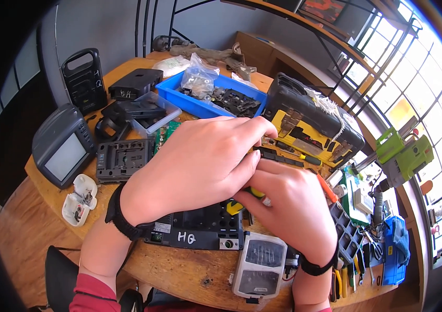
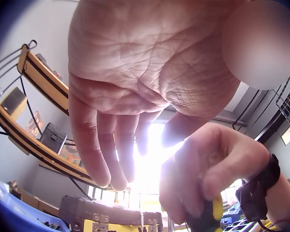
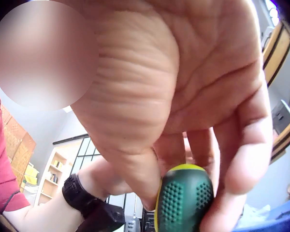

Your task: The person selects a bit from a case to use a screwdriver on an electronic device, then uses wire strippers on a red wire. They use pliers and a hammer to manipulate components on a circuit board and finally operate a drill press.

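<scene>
My right hand (image 1: 291, 208) grips a green-and-yellow textured tool handle (image 3: 183, 200), its thumb and fingers around the sides. The handle's far end is hidden. Close beside it, my left hand (image 1: 195, 161) hangs over the bench, palm down. In the left wrist view its fingers (image 2: 89, 145) are loosely extended, thumb and index finger apart with nothing visible between them. Below both hands lies a black device casing marked "HQ" (image 1: 179, 238), partly covered by them. A yellow piece (image 1: 235, 208) shows just above the casing, under the right hand.
A clear-lidded grey box (image 1: 259, 265) stands at the bench's front. Behind are a blue tray (image 1: 171, 88) of parts and a black-and-yellow toolbox (image 1: 309, 114). To the left stand a small-screen portable set (image 1: 65, 151) and an open white case (image 1: 80, 200). Pliers (image 1: 353, 270) and a green drill (image 1: 405, 153) are right.
</scene>
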### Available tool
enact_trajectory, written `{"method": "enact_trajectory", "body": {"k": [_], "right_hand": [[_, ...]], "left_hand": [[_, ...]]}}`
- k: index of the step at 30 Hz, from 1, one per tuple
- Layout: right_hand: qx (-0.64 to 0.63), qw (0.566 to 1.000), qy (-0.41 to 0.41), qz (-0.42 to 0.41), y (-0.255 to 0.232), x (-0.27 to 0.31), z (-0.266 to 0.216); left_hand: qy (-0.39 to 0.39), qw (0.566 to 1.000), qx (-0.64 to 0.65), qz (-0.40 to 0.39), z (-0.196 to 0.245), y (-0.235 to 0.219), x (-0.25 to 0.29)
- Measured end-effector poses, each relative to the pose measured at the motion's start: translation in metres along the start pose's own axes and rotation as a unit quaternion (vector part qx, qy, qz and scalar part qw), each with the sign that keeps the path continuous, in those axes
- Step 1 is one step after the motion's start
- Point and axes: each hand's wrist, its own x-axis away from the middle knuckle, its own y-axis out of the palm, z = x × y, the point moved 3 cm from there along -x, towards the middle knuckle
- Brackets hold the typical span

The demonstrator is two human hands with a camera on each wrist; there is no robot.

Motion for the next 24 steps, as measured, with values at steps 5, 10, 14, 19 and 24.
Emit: {"method": "enact_trajectory", "body": {"k": [5,10,14,19,24], "right_hand": [[0.015,0.998,-0.017,-0.059,0.002,-0.001,-0.004],[0.030,0.990,-0.011,-0.134,0.002,0.004,-0.006],[0.021,0.992,0.036,-0.116,0.010,0.000,-0.003],[0.017,0.993,0.026,-0.117,0.009,0.000,-0.001],[0.032,0.995,0.008,-0.097,0.013,0.002,0.000]], "left_hand": [[0.004,1.000,-0.001,0.005,0.000,0.001,0.001],[0.011,1.000,0.012,-0.004,0.001,0.001,0.000],[0.013,1.000,0.002,-0.014,0.001,0.002,0.000],[0.011,1.000,0.010,-0.020,0.002,0.001,0.000],[0.010,1.000,0.005,-0.021,0.002,0.001,0.000]]}}
